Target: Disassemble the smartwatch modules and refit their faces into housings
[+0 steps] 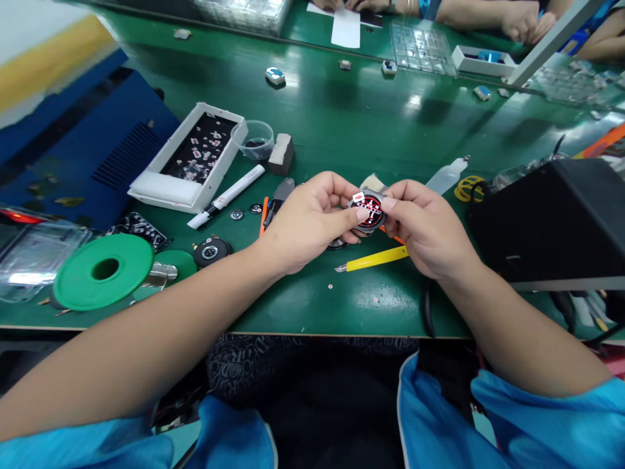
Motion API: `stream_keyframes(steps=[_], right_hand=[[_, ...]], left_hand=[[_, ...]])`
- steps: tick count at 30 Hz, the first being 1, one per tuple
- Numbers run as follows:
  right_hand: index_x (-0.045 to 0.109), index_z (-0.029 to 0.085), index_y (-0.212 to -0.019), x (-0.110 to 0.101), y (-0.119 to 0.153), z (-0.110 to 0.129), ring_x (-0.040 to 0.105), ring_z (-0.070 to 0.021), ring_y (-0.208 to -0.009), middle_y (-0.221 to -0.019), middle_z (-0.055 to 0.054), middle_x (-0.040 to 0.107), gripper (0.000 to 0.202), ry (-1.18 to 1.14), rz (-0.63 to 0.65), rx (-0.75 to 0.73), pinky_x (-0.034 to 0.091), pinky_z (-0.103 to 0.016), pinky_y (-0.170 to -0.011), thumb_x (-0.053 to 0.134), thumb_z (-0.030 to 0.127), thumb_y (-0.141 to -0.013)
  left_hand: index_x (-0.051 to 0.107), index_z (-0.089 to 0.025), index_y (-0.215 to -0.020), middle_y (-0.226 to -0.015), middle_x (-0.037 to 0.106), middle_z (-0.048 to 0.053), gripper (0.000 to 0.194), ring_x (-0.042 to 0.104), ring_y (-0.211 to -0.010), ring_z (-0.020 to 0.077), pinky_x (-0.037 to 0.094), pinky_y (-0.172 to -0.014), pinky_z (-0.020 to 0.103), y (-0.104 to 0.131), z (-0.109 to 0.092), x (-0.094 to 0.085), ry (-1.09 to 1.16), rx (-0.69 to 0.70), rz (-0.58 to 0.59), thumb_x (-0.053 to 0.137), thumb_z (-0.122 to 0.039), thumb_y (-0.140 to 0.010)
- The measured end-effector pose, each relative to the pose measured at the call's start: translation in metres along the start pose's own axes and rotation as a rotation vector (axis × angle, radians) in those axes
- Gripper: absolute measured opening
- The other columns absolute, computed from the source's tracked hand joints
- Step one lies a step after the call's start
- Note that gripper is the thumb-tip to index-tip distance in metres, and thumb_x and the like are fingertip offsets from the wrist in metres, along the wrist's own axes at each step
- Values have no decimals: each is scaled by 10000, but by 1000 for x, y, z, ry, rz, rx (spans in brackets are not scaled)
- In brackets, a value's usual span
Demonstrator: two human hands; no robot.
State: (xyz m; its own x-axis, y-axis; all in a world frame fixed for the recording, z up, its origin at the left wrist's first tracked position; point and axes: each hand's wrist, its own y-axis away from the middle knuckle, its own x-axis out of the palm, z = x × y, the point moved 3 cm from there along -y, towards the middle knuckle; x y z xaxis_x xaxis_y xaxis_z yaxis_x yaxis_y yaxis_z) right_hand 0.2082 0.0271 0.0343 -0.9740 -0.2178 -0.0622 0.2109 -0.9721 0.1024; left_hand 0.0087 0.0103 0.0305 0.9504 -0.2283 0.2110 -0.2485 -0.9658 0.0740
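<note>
A round watch (370, 213) with a lit black, red and white face is held up between both hands over the green bench. My left hand (319, 218) grips its left side, the thumb lying on the face. My right hand (422, 225) pinches the right edge between thumb and fingers. A small white tab with a red mark (358, 197) sits at the face's upper left. Just beneath the hands lies a yellow craft knife (375, 258), its blade pointing left. Behind my right hand is a translucent squeeze bottle (448, 174).
To the left are a white tray (222, 159) of small labels, a clear cup (258, 140), a marker (234, 192) and a green solder spool (107, 270). A black box (551, 221) stands at right. Across the bench, other people's hands (527, 23) are at work.
</note>
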Motion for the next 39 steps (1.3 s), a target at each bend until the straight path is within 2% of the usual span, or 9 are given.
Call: stream_keyframes(steps=[6,28,39], right_hand=[[657,254,-895,0,0,0,545,-146,-728,-786,12,633,322,-6,2,-10,420,-314,-682,919,425,-817],[678,250,-863,3,1,1,540,-135,-693,-736,27,638,313,-25,-13,-16,388,-318,-677,907,448,-783],[673,249,-874,2,0,1,547,-136,-704,-748,28,643,298,-16,-13,-17,389,-321,-689,892,431,-783]], left_hand=[[676,-207,-1036,-934,845,23,566,815,-780,145,668,-652,236,0,0,1,2,-1,-2,1149,-403,-793],[676,-188,-1034,-934,831,11,390,782,-740,111,635,-620,200,-1,0,1,13,14,8,1036,-212,-888],[662,-208,-1054,-945,825,4,412,784,-740,114,628,-622,195,-2,4,-2,-12,51,10,1038,-235,-888]])
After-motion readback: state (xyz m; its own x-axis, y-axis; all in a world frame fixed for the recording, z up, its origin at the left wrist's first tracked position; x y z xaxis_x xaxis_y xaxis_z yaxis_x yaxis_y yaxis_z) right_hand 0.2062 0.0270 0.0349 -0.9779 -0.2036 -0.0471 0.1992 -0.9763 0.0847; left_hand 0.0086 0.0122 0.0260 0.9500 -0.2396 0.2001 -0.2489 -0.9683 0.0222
